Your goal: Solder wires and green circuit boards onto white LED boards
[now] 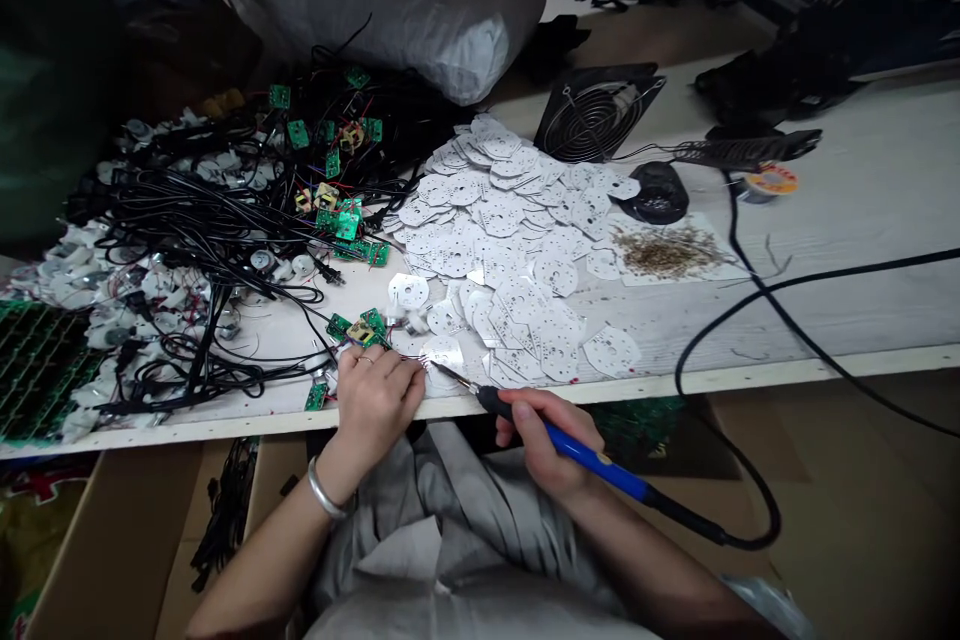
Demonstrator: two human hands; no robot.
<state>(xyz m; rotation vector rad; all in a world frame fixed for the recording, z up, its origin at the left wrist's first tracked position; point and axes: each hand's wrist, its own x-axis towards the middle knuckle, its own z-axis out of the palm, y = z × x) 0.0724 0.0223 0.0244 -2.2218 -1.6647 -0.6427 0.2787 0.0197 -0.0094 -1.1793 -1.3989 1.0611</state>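
Note:
My right hand (551, 435) is closed round the grip of a blue and black soldering iron (592, 458), whose tip points left onto a white circuit board (448, 352) at the table's front edge. Beside that board, my left hand (379, 395) has its fingers bent and pressed together at the ends of thin wires, which reach the board's left side. Green circuit boards with a yellow transformer (361, 332) lie just behind my left hand. Another small green board (316, 395) sits to its left. Exactly what the left fingertips pinch is partly hidden.
White boards (495, 240) are heaped mid-table. Black cables (225, 210) and white motor parts (67, 270) pile up on the left. Behind stands a fan (596, 115); a solder spool (771, 182) and a sheet with brown scraps (667, 250) lie right. The iron's cord (697, 350) loops over the edge.

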